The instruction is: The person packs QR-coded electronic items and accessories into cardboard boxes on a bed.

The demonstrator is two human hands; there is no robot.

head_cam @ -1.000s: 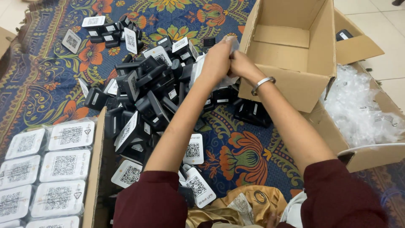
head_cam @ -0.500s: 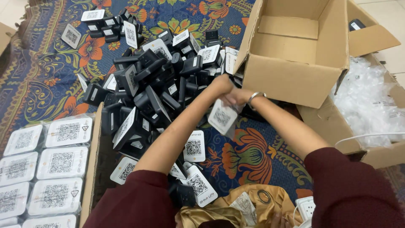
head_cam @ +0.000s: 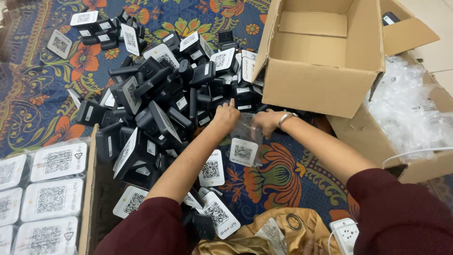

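Note:
My left hand (head_cam: pixel 225 115) and my right hand (head_cam: pixel 265 122) together hold the top of a clear plastic bag (head_cam: pixel 246 137) with a white square-coded card (head_cam: pixel 243 152) inside it. The bag hangs between them just above the patterned cloth (head_cam: pixel 52 89). A bracelet (head_cam: pixel 286 117) sits on my right wrist. Behind and to the left of my hands lies a big heap of black devices with white coded faces (head_cam: pixel 160 94). Both forearms come from dark red sleeves.
An open cardboard box (head_cam: pixel 321 87) lies on its side right behind my hands. Another box (head_cam: pixel 415 165) at the right holds clear plastic bags (head_cam: pixel 406 108). A tray of packed white units (head_cam: pixel 47 184) stands at the lower left. A white plug adapter (head_cam: pixel 344 233) lies near my lap.
My hands dropped from near the box's edge to lower over the cloth, closer to me. The bag with the white card now hangs below them.

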